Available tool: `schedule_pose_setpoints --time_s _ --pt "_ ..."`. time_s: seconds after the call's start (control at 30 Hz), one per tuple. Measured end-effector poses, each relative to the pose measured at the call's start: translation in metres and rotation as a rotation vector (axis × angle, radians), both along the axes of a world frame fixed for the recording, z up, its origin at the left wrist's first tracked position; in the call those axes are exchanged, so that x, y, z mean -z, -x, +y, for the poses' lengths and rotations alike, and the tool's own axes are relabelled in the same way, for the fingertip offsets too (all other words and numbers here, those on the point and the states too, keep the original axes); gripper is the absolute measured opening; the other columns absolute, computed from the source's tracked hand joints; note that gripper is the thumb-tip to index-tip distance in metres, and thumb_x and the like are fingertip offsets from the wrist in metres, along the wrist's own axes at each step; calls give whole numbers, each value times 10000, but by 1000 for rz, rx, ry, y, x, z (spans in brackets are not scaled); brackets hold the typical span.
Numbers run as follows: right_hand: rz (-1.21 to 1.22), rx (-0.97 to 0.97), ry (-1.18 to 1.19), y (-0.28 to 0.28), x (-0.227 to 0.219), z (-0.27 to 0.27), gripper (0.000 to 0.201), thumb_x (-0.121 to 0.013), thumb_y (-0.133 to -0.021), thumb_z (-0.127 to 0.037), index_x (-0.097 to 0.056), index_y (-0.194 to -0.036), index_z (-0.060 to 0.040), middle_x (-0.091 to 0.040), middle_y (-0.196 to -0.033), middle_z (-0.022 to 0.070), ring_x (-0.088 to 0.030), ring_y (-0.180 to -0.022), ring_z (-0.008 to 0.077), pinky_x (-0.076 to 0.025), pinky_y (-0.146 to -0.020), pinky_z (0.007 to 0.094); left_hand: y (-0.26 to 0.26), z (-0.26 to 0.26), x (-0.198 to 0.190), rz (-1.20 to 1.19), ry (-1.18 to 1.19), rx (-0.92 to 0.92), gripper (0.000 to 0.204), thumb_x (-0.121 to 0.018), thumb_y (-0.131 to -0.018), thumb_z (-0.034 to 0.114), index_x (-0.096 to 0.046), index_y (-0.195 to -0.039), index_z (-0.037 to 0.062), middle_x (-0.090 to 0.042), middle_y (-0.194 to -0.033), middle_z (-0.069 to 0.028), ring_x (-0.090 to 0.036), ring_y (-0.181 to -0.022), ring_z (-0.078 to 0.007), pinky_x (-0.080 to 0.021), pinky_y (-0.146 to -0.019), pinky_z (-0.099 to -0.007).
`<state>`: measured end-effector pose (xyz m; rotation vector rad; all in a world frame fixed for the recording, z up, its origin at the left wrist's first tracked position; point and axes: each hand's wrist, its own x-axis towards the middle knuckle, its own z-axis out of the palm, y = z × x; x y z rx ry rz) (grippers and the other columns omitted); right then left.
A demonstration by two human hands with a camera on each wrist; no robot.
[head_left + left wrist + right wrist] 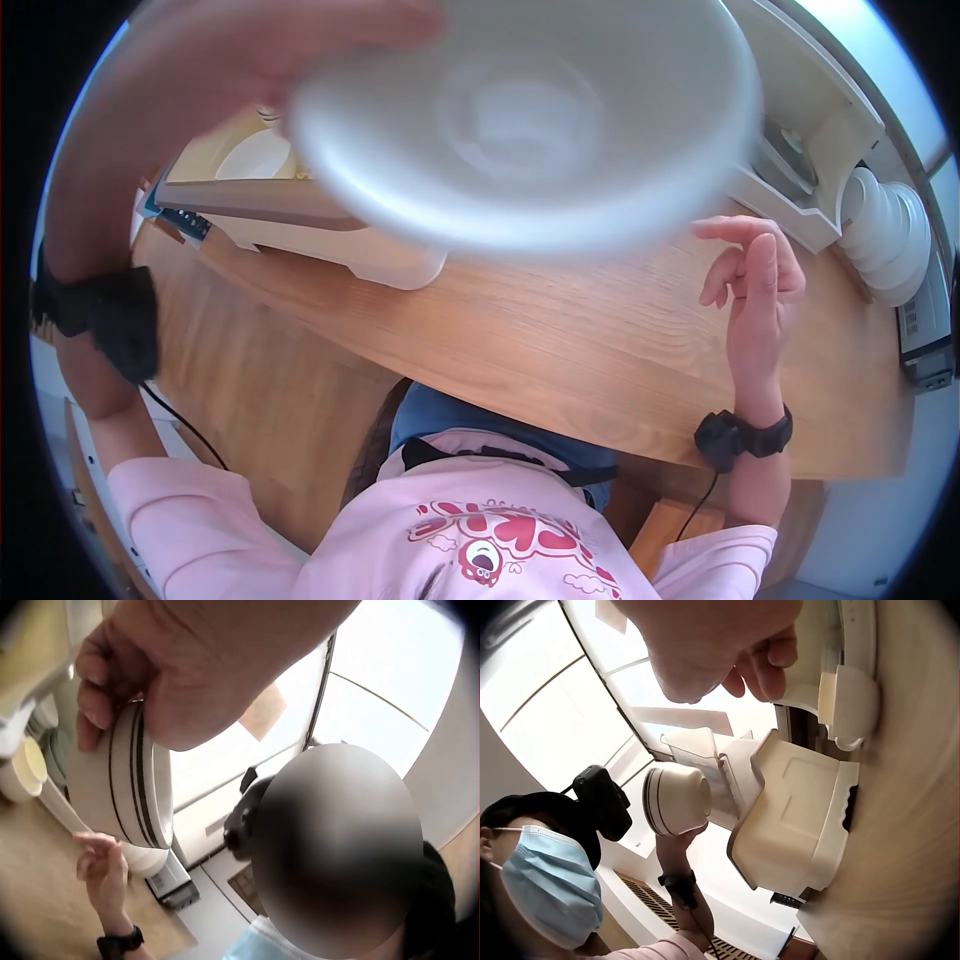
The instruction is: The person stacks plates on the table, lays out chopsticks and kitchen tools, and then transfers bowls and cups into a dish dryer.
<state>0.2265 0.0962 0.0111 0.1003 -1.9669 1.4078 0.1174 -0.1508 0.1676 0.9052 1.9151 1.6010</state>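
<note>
Raised high over the table, my left hand grips the rim of a white bowl, whose hollow inside faces the head camera. Dark stripes circle the outside of the bowl near the rim in the left wrist view, with the fingers of the left hand on its outer wall. Lower and to the right, my right hand is held above the table with loosely bent fingers and nothing in them. In the right wrist view this right hand appears close to the camera, away from the bowl.
A cream storage box stands on the table at the left side. At the back right is another white rack holding dishes, beside a stack of white plates. A white cup shows in the right wrist view.
</note>
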Motion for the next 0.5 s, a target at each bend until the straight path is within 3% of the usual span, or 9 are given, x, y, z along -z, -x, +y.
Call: schedule_pose_setpoints --time_s 0.03,0.17,0.3,0.37,0.4,0.47,0.5 --pt "-50 -7 51 1 0 -1 378 -444 -1009 -323 -618 -946 6 -658 -819 68 -498 -511 26 -339 -477 178 9 -10 -4 5 7 -3 360 -592 -921 164 -545 -1252 30 -649 -1053 -167 -639 -984 -190 -486 -875 -248" --pt "-37 24 82 4 -2 -2 363 -447 -1008 -319 -612 -903 -13 -665 -821 69 -506 -511 32 -343 -472 179 106 -111 -37 598 440 -195 407 -568 -920 192 -517 -1282 15 -633 -1047 -46 -604 -883 -43 -494 -784 -211" --pt "-69 20 102 8 -2 4 338 -465 -1003 -312 -609 -889 -27 -671 -832 72 -509 -511 33 -339 -464 178 149 -151 -32 568 508 -219 465 -604 -915 248 -502 -1302 12 -637 -1058 -36 -597 -916 -39 -482 -809 -202" --pt "-79 18 101 9 -1 5 330 -473 -1000 -308 -610 -890 -29 -671 -833 72 -509 -512 32 -337 -462 177 176 -174 -27 511 646 -220 414 -609 -897 274 -561 -1227 30 -630 -944 25 -567 -758 -9 -486 -641 -205" --pt "-89 24 114 11 -1 4 321 -479 -998 -303 -611 -890 -31 -670 -831 71 -508 -513 32 -337 -463 177 187 -184 -22 513 642 -225 414 -609 -897 274 -561 -1227 30 -630 -944 25 -567 -758 -9 -486 -641 -205" --pt "-104 36 136 14 -2 8 312 -485 -996 -297 -611 -889 -32 -669 -829 70 -508 -515 31 -337 -464 177 204 -184 -16 352 741 -203 430 -621 -895 225 -542 -1250 -4 -643 -1045 -22 -600 -903 -49 -483 -818 -212" --pt "-106 38 129 14 -2 7 306 -488 -995 -293 -612 -889 -33 -668 -825 68 -509 -517 31 -337 -465 176 206 -187 -11 395 763 -201 394 -612 -897 218 -566 -1214 -10 -647 -1031 -22 -602 -879 -57 -483 -821 -218"
